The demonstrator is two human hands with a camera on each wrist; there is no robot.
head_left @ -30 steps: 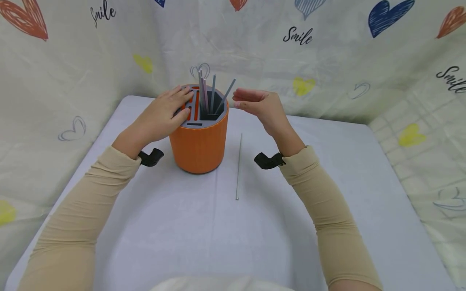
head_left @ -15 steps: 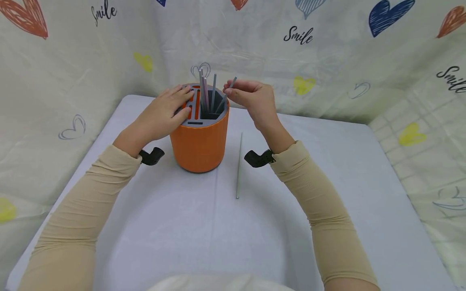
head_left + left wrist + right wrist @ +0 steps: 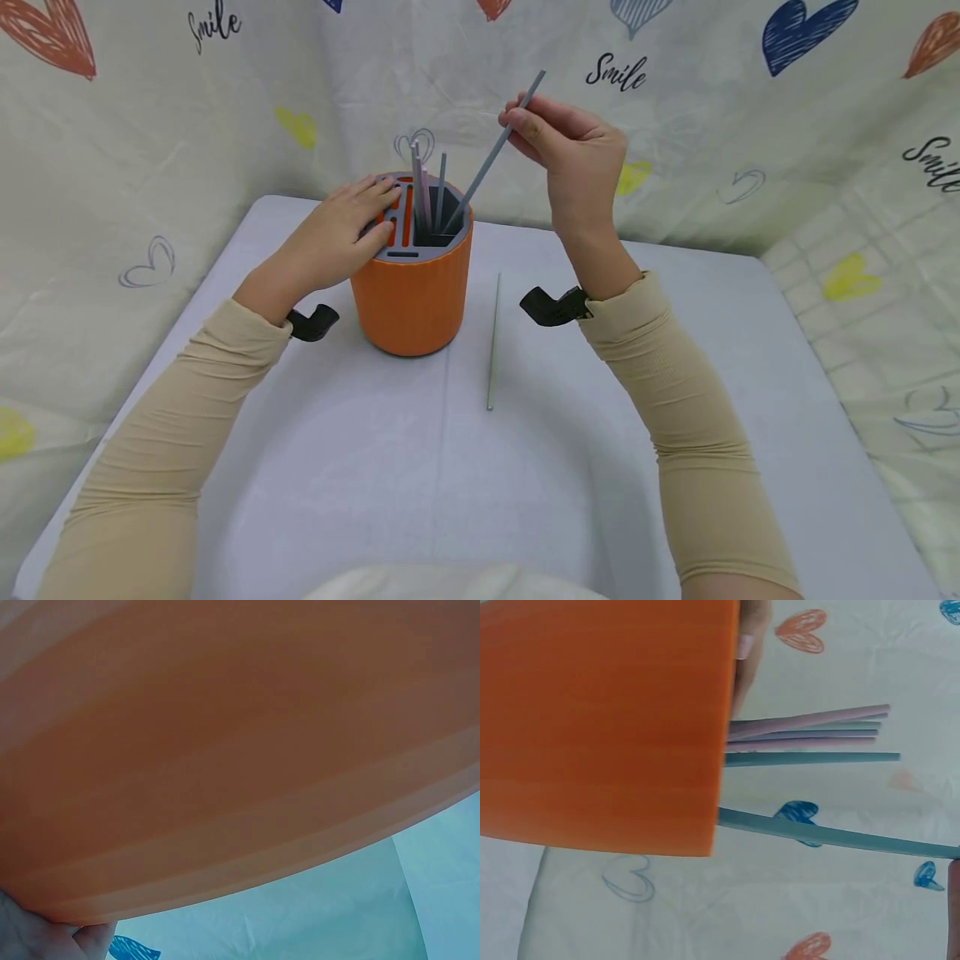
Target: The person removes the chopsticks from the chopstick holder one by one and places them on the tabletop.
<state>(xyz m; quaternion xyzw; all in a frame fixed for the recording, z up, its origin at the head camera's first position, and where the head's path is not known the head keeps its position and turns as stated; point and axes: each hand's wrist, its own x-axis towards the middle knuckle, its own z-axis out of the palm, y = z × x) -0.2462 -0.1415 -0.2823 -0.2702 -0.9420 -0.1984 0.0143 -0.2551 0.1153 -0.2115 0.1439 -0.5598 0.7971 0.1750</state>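
An orange round holder (image 3: 411, 308) with a grey slotted top (image 3: 403, 250) stands on the table. My left hand (image 3: 330, 233) rests on the left of that top, fingers spread. Up to the right, my right hand (image 3: 577, 154) pinches a long grey-blue stick (image 3: 491, 157) near its upper end. The stick slants, its lower end still inside the holder's open compartment. Several thin sticks (image 3: 810, 733), pinkish and grey, lean together in the compartment, and one blue-grey stick (image 3: 440, 187) stands apart from them. The left wrist view is mostly filled by the holder's orange wall (image 3: 240, 750).
A thin pale rod (image 3: 493, 342) lies on the white table (image 3: 360, 467), right of the holder. Behind and beside the table hangs a light curtain (image 3: 510, 50) printed with hearts and words.
My right hand closed its fingertips on the slanted grey-blue stick, then moved up and to the right, drawing the stick partly out. The left hand and the holder have stayed put.
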